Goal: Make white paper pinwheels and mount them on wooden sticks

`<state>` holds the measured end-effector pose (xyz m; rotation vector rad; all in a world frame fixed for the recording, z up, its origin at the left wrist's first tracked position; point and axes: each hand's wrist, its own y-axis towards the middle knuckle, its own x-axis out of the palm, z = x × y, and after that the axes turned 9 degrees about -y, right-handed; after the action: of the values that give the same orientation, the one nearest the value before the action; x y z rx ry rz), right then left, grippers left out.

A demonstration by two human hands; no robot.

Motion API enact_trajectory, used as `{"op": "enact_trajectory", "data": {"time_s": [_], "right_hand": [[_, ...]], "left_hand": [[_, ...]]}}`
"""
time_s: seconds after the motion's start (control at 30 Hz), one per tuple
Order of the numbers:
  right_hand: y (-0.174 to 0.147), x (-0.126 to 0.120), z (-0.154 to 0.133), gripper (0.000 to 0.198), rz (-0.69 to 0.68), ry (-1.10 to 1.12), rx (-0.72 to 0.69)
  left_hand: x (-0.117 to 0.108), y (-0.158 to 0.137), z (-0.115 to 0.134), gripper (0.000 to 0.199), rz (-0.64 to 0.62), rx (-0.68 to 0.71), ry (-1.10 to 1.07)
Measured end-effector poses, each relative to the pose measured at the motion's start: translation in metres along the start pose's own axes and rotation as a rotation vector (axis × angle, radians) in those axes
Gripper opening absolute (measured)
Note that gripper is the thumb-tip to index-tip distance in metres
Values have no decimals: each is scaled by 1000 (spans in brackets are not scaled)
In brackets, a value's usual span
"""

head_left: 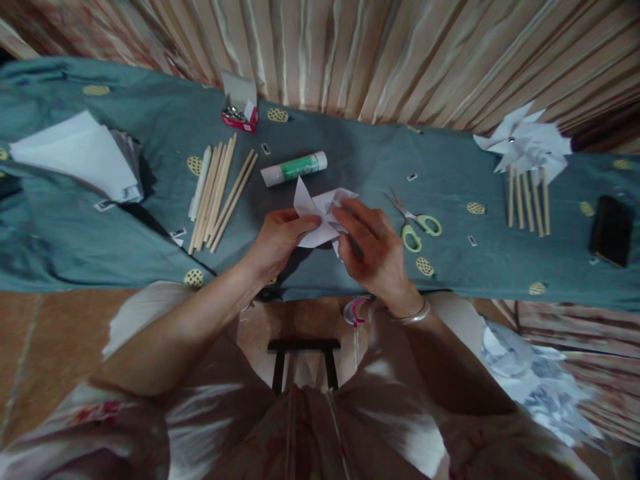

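Paper pinwheel (pixel 316 237), white, partly folded: lies between the two hands, above the near edge of the table (pixel 450 180), in touch with both.

Left hand (pixel 280 240): closed on the left part of the pinwheel, thumb laid over the top face near the centre, one pointed blade standing up just beyond the thumb.

Right hand (pixel 377 250): fingers curled, tips touching the right part of the pinwheel; whether thumb and fingers pinch it cannot be told. Silver bracelet (pixel 415 315) at the wrist.

Glue stick (pixel 295 168), white and green, lying on its side just beyond the pinwheel.

Scissors (pixel 408 215), pale green handles, lying just beside the right hand, on its right.

Wooden sticks (pixel 214 193), a loose bundle left of the left hand; one thicker white stick (pixel 201 177) along the bundle's left side.

Small box (pixel 235 122), red and white, lid raised, shiny metal pieces inside; beyond the wooden sticks.

Stack of white paper (pixel 75 157), far left of the table.

Assembled pinwheels (pixel 525 137), white, grouped well to the right of the right hand, on wooden handles (pixel 528 203) pointing toward the person.

Dark flat object (pixel 613 230), far right.

Tablecloth: green-blue, pineapple print.
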<state>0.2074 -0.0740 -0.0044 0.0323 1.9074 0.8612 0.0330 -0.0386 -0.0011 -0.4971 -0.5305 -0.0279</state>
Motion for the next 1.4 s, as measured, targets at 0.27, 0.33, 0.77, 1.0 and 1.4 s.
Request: {"op": "enact_trajectory", "data": {"time_s": [0.27,0.33,0.77,1.0,1.4], "right_hand": [[4,2,1,31,-41,547,601],[6,6,2,33,-128,771,765],[16,23,-6,35,-153,1218,1024],[16,29,-7,33,-130,1158,959],[19,25,-7,28,-153,1173,1017]], "left_hand": [[2,-5,8,9,-9,20,64],[2,-6,8,14,-33,25,72],[-1,-7,7,24,-95,120,218],[-3,-5,5,20,-77,154,262],[-8,0,9,19,-147,181,321]]}}
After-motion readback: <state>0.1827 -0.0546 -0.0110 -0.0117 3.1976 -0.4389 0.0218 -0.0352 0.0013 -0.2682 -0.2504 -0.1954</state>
